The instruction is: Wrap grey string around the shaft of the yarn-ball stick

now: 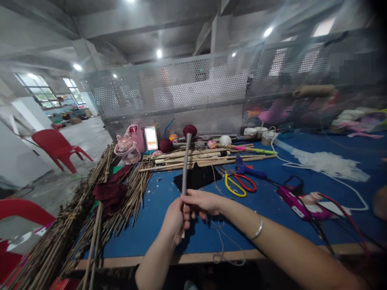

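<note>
My left hand (pixel 175 219) is wrapped round the lower end of a thin grey stick (pixel 185 161) that points away from me over the blue table (pixel 266 209). A dark red ball of yarn (pixel 190 130) sits at the stick's far tip. My right hand (pixel 202 201), with a silver bangle on the wrist, pinches the same stick just above the left hand. A thin string (pixel 222 237) trails from under my hands to the table's front edge.
Bundles of dry twigs (pixel 90 213) and dark red cloth lie at the left. Long sticks (pixel 208 158), yarn balls, scissors with yellow and red handles (pixel 240 184), a blue glue gun (pixel 249 170), a pink tool (pixel 298 203) and white cable lie beyond. Red chairs stand at the left.
</note>
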Demonstrator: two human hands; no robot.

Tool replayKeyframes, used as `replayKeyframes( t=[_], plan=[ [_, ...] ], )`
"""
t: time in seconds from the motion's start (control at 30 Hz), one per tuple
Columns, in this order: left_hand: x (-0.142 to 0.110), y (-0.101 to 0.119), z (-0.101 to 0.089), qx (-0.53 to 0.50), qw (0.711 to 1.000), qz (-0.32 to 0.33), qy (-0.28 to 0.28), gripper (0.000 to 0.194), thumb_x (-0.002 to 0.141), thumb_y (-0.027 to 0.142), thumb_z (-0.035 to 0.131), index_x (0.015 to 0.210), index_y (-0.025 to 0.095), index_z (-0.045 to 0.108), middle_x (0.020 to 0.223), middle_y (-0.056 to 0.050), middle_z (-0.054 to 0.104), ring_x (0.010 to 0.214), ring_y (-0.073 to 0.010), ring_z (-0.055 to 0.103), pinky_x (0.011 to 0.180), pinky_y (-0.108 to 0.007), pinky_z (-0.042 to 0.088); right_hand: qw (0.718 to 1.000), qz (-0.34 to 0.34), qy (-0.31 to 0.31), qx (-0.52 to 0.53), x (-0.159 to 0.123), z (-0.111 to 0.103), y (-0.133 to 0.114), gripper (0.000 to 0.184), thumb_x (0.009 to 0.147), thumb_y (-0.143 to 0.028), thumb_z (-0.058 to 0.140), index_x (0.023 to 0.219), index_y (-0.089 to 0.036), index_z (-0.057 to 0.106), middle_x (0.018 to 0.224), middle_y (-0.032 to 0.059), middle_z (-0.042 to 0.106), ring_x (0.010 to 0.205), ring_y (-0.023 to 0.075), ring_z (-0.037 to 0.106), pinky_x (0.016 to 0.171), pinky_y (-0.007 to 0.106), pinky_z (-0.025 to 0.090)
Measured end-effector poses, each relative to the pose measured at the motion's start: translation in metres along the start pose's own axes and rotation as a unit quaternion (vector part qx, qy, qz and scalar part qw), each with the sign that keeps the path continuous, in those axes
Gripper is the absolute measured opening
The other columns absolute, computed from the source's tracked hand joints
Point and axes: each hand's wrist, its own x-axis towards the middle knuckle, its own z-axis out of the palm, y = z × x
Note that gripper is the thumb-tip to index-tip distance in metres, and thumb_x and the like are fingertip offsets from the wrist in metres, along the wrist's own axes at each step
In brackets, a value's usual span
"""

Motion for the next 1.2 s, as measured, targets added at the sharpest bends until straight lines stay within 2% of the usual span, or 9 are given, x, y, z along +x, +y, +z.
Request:
replayKeyframes(
  t=[0.1, 0.2, 0.4, 0.57, 0.67, 0.8, 0.93, 1.03, 1.2],
  plan=[
    [0.002, 0.004, -0.001, -0.033, 0.999, -0.015, 0.006, 0.018, 0.076, 0.032, 0.044, 0.068, 0.016, 0.042, 0.049, 0.007, 0.030, 0.033, -0.0010, 0.019, 0.031, -0.012, 0.008, 0.992, -0.060, 0.093, -0.052, -0.004, -0.008, 0.002, 0.036, 0.070, -0.046, 0.058, 0.086, -0.015, 0.049, 0.061, -0.0029, 0.051, 0.043, 0.0030, 0.036, 0.037, 0.015, 0.024],
    [0.004, 0.005, 0.001, -0.153, 0.986, -0.059, -0.022, 0.021, 0.081, 0.035, 0.036, 0.071, 0.017, 0.040, 0.050, 0.008, 0.030, 0.031, -0.0003, 0.017, 0.031, -0.010, 0.007, 0.980, -0.105, 0.167, -0.039, -0.005, -0.014, 0.005, 0.029, 0.067, -0.038, 0.063, 0.074, -0.013, 0.049, 0.049, -0.0073, 0.040, 0.041, 0.0020, 0.030, 0.037, 0.014, 0.020],
    [0.004, 0.007, 0.008, -0.375, 0.912, -0.094, -0.137, 0.033, 0.085, 0.041, 0.026, 0.070, 0.015, 0.038, 0.049, 0.008, 0.025, 0.031, 0.0003, 0.021, 0.029, -0.008, 0.009, 0.989, -0.043, 0.113, 0.089, -0.009, -0.017, 0.009, 0.025, 0.070, -0.039, 0.058, 0.072, -0.019, 0.043, 0.037, -0.0124, 0.025, 0.030, 0.0028, 0.013, 0.029, 0.016, 0.007],
    [0.000, 0.004, 0.015, -0.446, 0.864, -0.138, -0.189, 0.036, 0.083, 0.046, 0.030, 0.068, 0.014, 0.037, 0.049, 0.009, 0.021, 0.030, 0.0008, 0.022, 0.027, -0.008, 0.011, 0.989, -0.042, 0.046, 0.135, -0.008, -0.024, 0.011, 0.022, 0.071, -0.035, 0.059, 0.078, -0.018, 0.048, 0.041, -0.0116, 0.025, 0.032, 0.0023, 0.012, 0.028, 0.014, 0.005],
    [-0.003, 0.004, 0.019, -0.449, 0.856, -0.150, -0.207, 0.036, 0.082, 0.048, 0.031, 0.070, 0.014, 0.038, 0.050, 0.009, 0.024, 0.030, 0.0013, 0.022, 0.027, -0.007, 0.013, 0.988, -0.044, -0.013, 0.147, -0.008, -0.029, 0.012, 0.024, 0.073, -0.034, 0.058, 0.088, -0.017, 0.052, 0.042, -0.0117, 0.025, 0.033, 0.0019, 0.010, 0.028, 0.013, 0.005],
    [-0.001, 0.004, 0.025, -0.370, 0.904, -0.115, -0.180, 0.036, 0.080, 0.049, 0.036, 0.071, 0.015, 0.040, 0.051, 0.007, 0.030, 0.031, 0.0012, 0.022, 0.027, -0.008, 0.014, 0.984, -0.042, -0.002, 0.174, -0.007, -0.031, 0.012, 0.020, 0.073, -0.033, 0.058, 0.081, -0.015, 0.051, 0.043, -0.0108, 0.030, 0.033, 0.0007, 0.010, 0.028, 0.012, 0.006],
    [0.004, -0.006, 0.025, -0.069, 0.997, 0.033, -0.020, 0.036, 0.065, 0.040, 0.062, 0.085, 0.016, 0.045, 0.053, 0.006, 0.043, 0.033, -0.0022, 0.034, 0.029, -0.012, 0.021, 0.984, -0.049, 0.024, 0.171, -0.004, -0.031, 0.016, 0.019, 0.073, -0.031, 0.058, 0.080, -0.015, 0.050, 0.043, -0.0098, 0.033, 0.033, 0.0009, 0.012, 0.028, 0.012, 0.007],
    [0.004, -0.013, 0.014, 0.113, 0.975, 0.176, 0.073, 0.038, 0.058, 0.036, 0.070, 0.082, 0.015, 0.048, 0.046, 0.008, 0.042, 0.035, -0.0038, 0.037, 0.034, -0.014, 0.026, 0.982, -0.050, 0.016, 0.181, -0.002, -0.031, 0.019, 0.019, 0.073, -0.032, 0.058, 0.076, -0.016, 0.047, 0.040, -0.0119, 0.024, 0.033, 0.0018, 0.009, 0.029, 0.012, 0.007],
    [0.001, -0.010, -0.003, 0.164, 0.975, 0.143, 0.050, 0.034, 0.059, 0.043, 0.066, 0.068, 0.014, 0.049, 0.045, 0.004, 0.049, 0.038, -0.0074, 0.046, 0.038, -0.017, 0.031, 0.986, -0.048, 0.030, 0.158, -0.001, -0.028, 0.022, 0.020, 0.072, -0.032, 0.058, 0.075, -0.017, 0.046, 0.039, -0.0122, 0.022, 0.033, 0.0022, 0.010, 0.029, 0.013, 0.006]
  ],
)
